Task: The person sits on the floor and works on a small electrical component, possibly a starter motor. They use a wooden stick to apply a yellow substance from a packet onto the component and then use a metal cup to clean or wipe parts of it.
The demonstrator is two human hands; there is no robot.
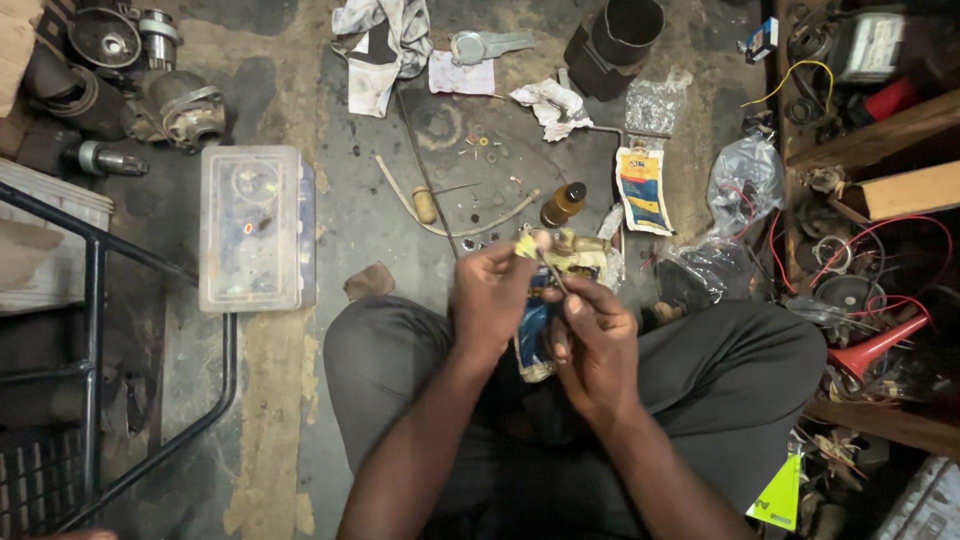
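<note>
Yellow scrap [525,246] pinched in left hand [490,300], thin rod [552,272] gripped by right hand [592,340], mid-frame; could slip, drop among scattered washers [480,145].

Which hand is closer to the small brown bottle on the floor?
Left. The left hand is just below-left of the brown bottle; the right hand sits lower, nearer the lap.

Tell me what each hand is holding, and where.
Left hand pinches a small yellow piece at its fingertips; right hand grips a thin rod near its lower end.
</note>
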